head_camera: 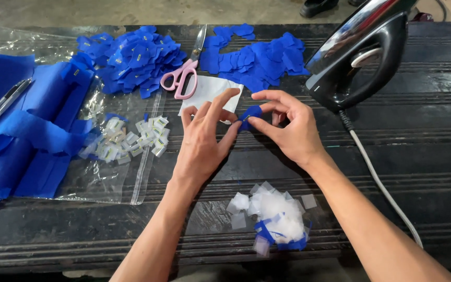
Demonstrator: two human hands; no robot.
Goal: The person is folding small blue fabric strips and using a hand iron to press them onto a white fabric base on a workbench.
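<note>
Blue fabric piece [250,114], small, sits at frame centre, pinched between both hands above the dark ribbed table [424,141]. Left hand [202,141]: thumb and forefinger narrow on the piece's left edge, other fingers fanned up and loose. Right hand [288,128]: thumb and forefinger closed on the right edge, remaining fingers curled. A pale speck shows on the piece; too small to tell what it is.

Surroundings: white paper square [207,91] just behind the hands; pink-handled scissors [184,73] beside it; two heaps of blue pieces [131,57] and [259,60] in the upper part of the frame; black iron [361,57] standing upper right, cord [377,177] trailing down right. Small white tabs [131,138] lie on a clear plastic bag [105,177] at left, beside long blue strips [27,136]. White scraps with blue offcuts [272,216] sit bottom centre.

Judgement on handling: grip by fingertips only, keep the piece flat and taut, edges aligned, hands well apart from the iron.
</note>
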